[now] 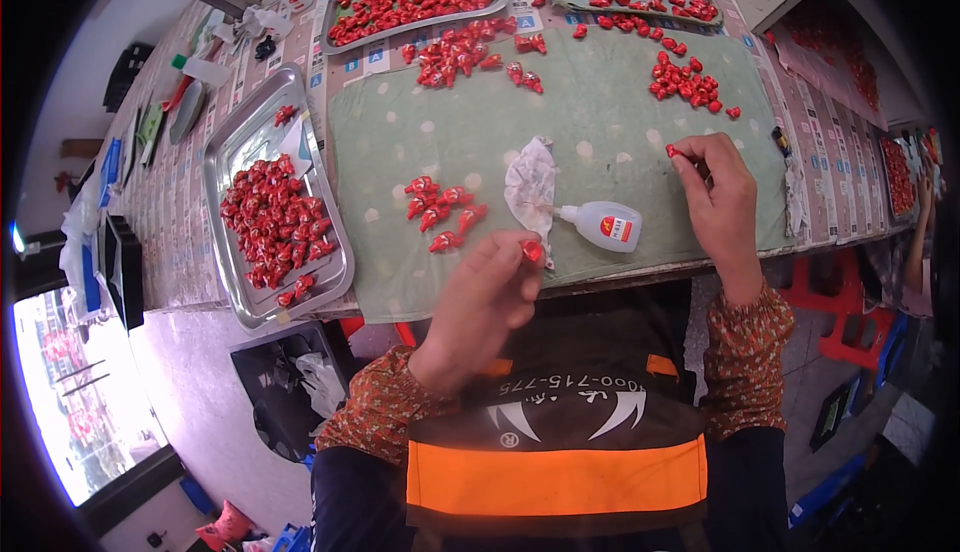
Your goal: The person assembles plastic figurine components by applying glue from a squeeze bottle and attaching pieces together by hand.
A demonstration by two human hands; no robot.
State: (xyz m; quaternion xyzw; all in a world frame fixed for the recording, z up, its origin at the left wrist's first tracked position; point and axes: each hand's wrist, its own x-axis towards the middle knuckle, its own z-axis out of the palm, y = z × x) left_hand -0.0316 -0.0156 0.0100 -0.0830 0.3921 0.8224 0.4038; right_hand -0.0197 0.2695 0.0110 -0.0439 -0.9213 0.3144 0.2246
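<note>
One rounded, glossy red piece (pixel 532 250) was pinched in the left hand (pixel 480 297), a smaller red piece (pixel 672 152) in the right hand (pixel 722 197), above pale-green spotted cloth (pixel 385 142); light, steady grips seemed best.

The left hand (pixel 480 297) partly hides the red piece (pixel 532 251) it holds.
</note>
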